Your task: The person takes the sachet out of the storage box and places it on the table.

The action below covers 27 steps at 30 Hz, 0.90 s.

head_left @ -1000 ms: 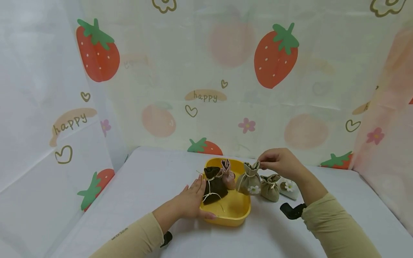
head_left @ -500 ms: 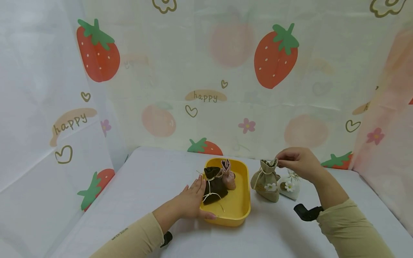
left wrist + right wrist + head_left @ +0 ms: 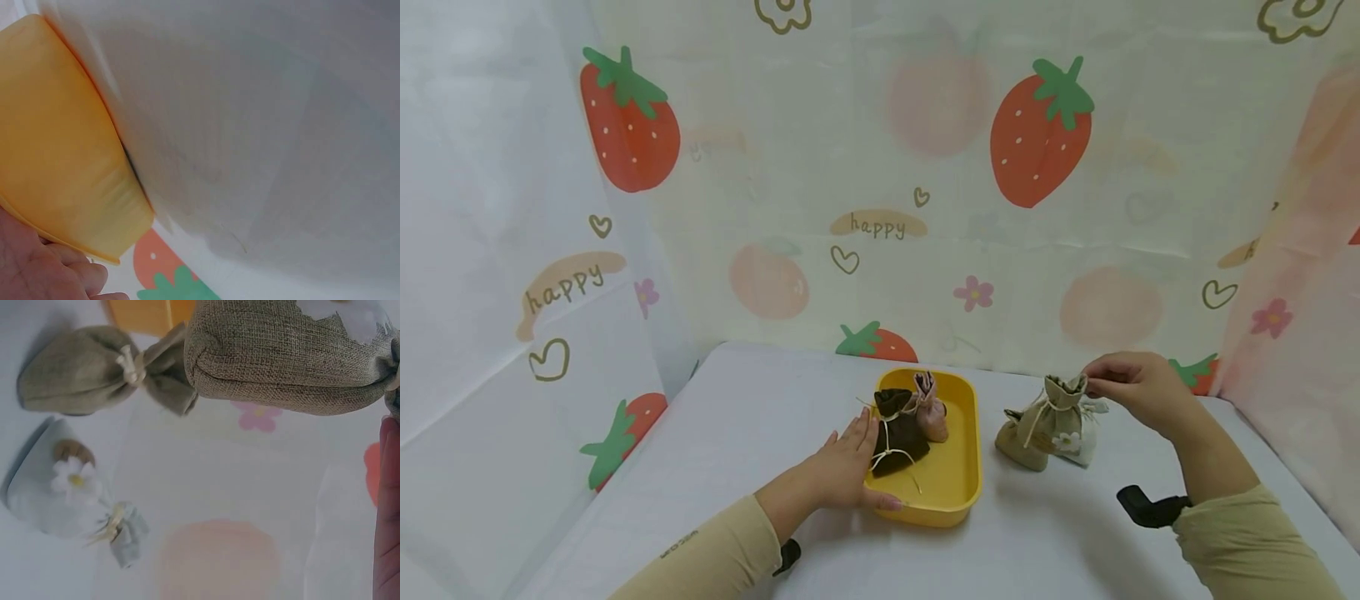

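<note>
My right hand (image 3: pixel 1138 387) pinches the top edge of a beige drawstring pouch (image 3: pixel 1051 421) with a white flower, held up over the table. In the right wrist view this burlap pouch (image 3: pixel 275 362) fills the top, beside part of a finger (image 3: pixel 389 506). Behind it stand a plain tan pouch (image 3: pixel 1021 450) and a partly hidden white pouch (image 3: pixel 1084 446). My left hand (image 3: pixel 842 467) rests against the left side of a yellow basin (image 3: pixel 951 492), fingers extended along the rim, thumb near the front. Inside the basin lie a dark brown pouch (image 3: pixel 898 446) and a pink pouch (image 3: pixel 931 417).
A white cloth covers the table (image 3: pixel 760 392). Patterned fabric walls (image 3: pixel 880 150) with strawberries enclose the back and sides. Black wrist mounts (image 3: pixel 1150 508) stick out below the arms.
My right hand has carried the beige flower pouch rightward, from above the basin's right edge, past the plain tan pouch, to in front of the white one. My left hand stays on the basin.
</note>
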{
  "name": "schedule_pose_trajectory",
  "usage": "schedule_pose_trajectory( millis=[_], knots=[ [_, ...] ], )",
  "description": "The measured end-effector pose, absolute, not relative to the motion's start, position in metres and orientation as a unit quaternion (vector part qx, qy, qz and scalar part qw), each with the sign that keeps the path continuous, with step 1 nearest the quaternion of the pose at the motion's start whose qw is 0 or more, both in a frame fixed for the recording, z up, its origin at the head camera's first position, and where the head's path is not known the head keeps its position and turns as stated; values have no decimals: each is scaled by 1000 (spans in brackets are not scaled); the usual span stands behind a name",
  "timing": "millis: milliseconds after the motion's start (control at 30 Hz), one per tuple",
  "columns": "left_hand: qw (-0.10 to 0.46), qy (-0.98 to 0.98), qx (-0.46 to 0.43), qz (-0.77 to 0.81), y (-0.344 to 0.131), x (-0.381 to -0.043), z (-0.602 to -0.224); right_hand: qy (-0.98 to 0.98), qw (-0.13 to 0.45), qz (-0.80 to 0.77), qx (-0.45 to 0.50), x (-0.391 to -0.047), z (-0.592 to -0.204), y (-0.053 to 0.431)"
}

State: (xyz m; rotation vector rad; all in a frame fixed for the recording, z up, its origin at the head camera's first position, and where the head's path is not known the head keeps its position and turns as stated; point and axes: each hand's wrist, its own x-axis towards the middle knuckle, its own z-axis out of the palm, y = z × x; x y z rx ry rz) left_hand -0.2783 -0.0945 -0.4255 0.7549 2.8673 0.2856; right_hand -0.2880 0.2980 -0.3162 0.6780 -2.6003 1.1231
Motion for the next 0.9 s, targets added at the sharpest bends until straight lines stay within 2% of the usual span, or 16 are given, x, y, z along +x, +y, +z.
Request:
schedule_pose_trajectory(
  millis=[533, 900],
  knots=[
    [75, 960, 255, 89, -94, -279, -426, -921, 103, 336, 166, -276, -336, 335],
    [81, 963, 248, 73, -93, -278, -423, -933, 75, 328, 125, -274, -350, 343]
  ],
)
